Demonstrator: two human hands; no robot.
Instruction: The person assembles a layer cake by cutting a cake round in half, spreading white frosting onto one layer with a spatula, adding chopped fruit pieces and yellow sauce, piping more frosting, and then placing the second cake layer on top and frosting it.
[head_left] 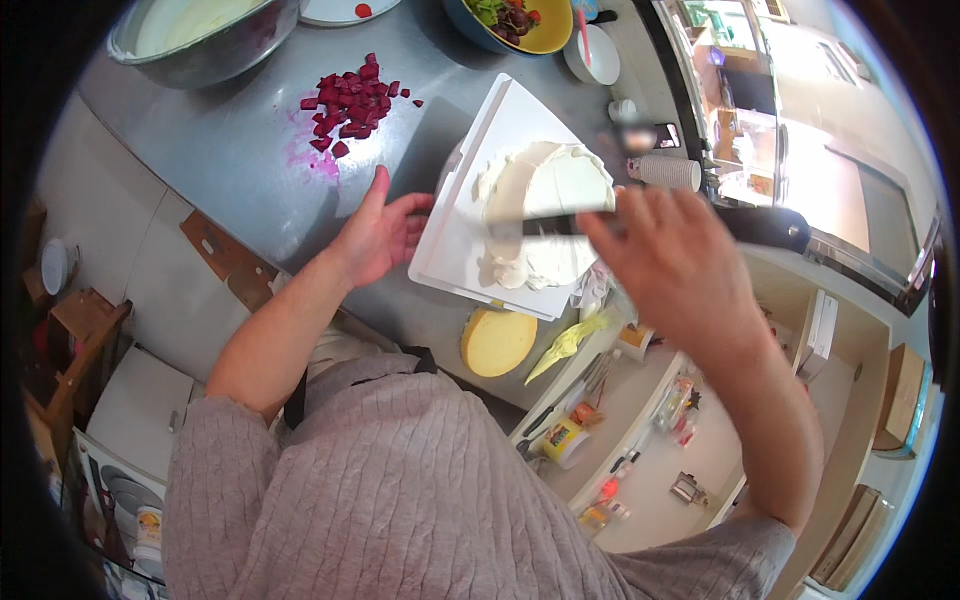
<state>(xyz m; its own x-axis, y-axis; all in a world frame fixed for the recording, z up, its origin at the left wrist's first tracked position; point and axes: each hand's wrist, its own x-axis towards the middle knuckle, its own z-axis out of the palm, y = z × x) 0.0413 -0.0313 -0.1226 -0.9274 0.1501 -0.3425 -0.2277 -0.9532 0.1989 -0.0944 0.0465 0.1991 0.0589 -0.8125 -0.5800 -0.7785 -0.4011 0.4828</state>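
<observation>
A cake covered in white cream (560, 190) sits on a square white board (452, 235). My right hand (665, 255) grips a palette knife; its black handle (765, 228) sticks out to the right, and its motion-blurred blade lies over the cream. At the board's left edge is my left hand (375, 232), thumb up and fingers apart, the fingertips touching or very near the edge. Just below the board lies a round yellow sponge layer (498, 342). Beside it is a pale yellow-green piping bag (565, 345).
Dark red fruit cubes (350, 105) lie loose on the metal table (240, 160). A metal bowl of cream (215, 45) stands far left. At the back are a yellow bowl of fruit (555, 30) and a small white bowl (598, 62). Stacked paper cups (668, 172) lie right, above an open drawer (690, 470).
</observation>
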